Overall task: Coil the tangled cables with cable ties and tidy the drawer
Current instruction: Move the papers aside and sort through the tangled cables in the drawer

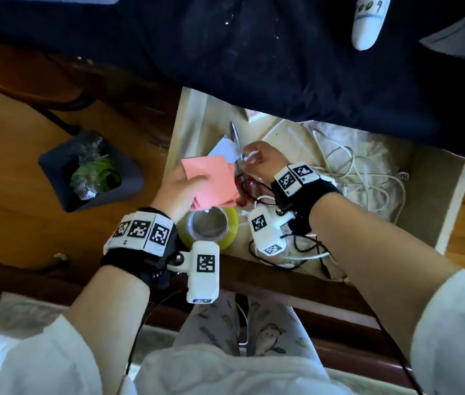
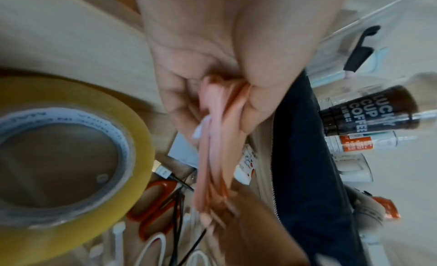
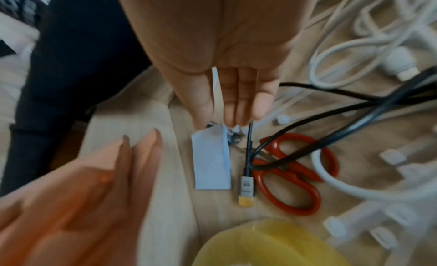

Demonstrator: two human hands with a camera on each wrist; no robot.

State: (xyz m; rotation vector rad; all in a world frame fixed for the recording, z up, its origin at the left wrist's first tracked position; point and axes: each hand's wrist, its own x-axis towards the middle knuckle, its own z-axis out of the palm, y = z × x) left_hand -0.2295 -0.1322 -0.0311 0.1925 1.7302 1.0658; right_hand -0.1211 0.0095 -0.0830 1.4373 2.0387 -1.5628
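Note:
The open wooden drawer (image 1: 451,201) holds a tangle of white cables (image 1: 362,178), a black cable (image 3: 331,109) with a grey plug, red scissors (image 3: 288,176), white cable ties (image 3: 283,118) and a yellow tape roll (image 1: 225,223). My left hand (image 1: 180,186) hovers over the drawer's left side and pinches a stack of pink paper sheets (image 1: 211,178) between thumb and fingers (image 2: 255,105). Further in, my right hand (image 1: 257,158) pinches a pale white paper slip (image 3: 211,161) that hangs just above the scissors and the black cable.
A dark cloth (image 1: 254,52) hangs over the drawer's far end. On the wooden floor to the left stands a dark bin (image 1: 134,183) with green waste. Bottles, one a coffee bottle (image 2: 369,111), show beyond the cloth in the left wrist view.

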